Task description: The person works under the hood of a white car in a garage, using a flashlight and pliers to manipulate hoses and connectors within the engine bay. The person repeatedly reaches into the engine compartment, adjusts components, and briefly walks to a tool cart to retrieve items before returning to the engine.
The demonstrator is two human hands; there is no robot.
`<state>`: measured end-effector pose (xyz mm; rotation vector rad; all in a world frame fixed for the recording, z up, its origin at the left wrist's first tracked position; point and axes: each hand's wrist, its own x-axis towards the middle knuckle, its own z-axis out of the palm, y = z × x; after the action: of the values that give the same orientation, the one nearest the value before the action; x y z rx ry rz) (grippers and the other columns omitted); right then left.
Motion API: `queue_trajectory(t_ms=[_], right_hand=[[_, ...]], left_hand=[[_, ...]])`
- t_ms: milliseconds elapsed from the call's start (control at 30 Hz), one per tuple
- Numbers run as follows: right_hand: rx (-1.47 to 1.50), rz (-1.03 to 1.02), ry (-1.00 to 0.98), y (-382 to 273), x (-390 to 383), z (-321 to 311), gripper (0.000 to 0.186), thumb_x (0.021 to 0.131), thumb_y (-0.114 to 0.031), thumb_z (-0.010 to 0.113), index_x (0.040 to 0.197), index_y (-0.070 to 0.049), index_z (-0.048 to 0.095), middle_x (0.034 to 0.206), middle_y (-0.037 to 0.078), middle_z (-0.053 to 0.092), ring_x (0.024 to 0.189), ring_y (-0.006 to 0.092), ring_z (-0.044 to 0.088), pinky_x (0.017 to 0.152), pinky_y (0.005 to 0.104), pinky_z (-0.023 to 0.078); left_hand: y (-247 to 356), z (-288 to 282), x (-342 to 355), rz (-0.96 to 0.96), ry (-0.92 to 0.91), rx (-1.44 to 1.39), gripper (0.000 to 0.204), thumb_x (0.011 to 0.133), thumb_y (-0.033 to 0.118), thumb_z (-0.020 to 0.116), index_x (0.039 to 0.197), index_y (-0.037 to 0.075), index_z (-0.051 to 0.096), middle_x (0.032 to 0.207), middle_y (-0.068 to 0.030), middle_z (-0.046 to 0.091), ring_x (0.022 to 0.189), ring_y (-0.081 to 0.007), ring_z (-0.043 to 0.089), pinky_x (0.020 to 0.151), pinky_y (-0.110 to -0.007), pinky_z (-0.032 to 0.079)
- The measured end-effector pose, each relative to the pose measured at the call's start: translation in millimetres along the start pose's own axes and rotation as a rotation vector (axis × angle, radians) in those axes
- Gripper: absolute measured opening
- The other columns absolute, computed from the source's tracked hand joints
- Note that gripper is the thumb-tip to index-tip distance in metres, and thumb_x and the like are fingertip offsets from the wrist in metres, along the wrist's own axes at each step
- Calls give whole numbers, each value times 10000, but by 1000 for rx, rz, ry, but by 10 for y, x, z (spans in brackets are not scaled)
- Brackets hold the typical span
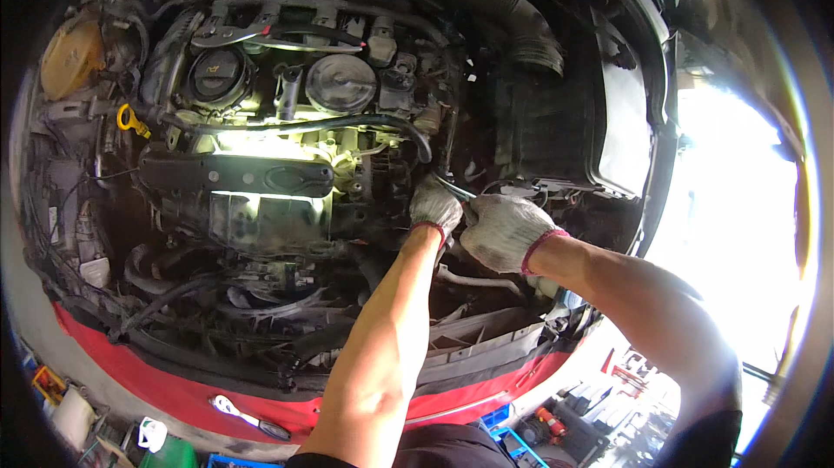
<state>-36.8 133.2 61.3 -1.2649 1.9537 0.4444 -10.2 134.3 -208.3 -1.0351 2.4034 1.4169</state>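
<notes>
I grip a smooth, shiny metal-looking rod (456,190) in rough, matt knitted-cloth gloves (512,233). Landmark: filler cap (217,77), matt plastic. Lower left of cap: dipstick loop (128,119), smooth plastic. Far below cap: body panel (156,372), glossy.

You wear greyish-white knit work gloves on your left hand (435,205) and right hand (508,229) — each cuff (539,252) edged with a narrow pinkish-red band. Your forearms (638,290) are bare up to black sleeves (711,438).
</notes>
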Motion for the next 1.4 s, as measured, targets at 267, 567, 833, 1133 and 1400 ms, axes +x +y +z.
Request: queue_trajectory(t_ms=[267,567,833,1133,1400], right_hand=[[-187,258,-131,-461,338,56,371,858,-322,566,982,-3,710,961,250,705,970,411,682,846,455,542],[-221,497,-218,-930,616,7,393,835,-306,583,989,27,724,979,272,703,985,404,684,836,449,525],[-301,486,-320,-1195,764,-67,387,823,-281,560,1024,2,730,1005,265,706,964,393,687,825,439,525],[-576,198,-482,-1084,1046,75,376,938,-272,442,1106,-47,692,1074,226,701,998,386,677,894,435,539],[-210,446,-251,-893,604,-16,413,882,-374,536,1003,-28,724,970,244,704,932,372,690,835,432,524]], left_hand=[[173,-425,-119,-100,-111,-515,468,924,237,600,1372,107,561,1409,-79,583,1302,-240,536,1066,-344,434],[157,-53,162,-199,129,-696,392,974,189,520,1349,87,568,1332,-124,626,1234,-265,576,1045,-370,433],[162,-247,29,-98,68,-543,359,956,199,524,1286,91,616,1294,-120,648,1197,-281,596,1047,-398,427],[148,-302,-104,30,14,-345,333,936,211,528,1215,96,669,1251,-115,674,1155,-299,618,1050,-429,420],[216,-247,-59,285,-61,49,321,918,221,533,1152,101,717,1213,-111,697,1119,-315,637,1052,-456,415]])
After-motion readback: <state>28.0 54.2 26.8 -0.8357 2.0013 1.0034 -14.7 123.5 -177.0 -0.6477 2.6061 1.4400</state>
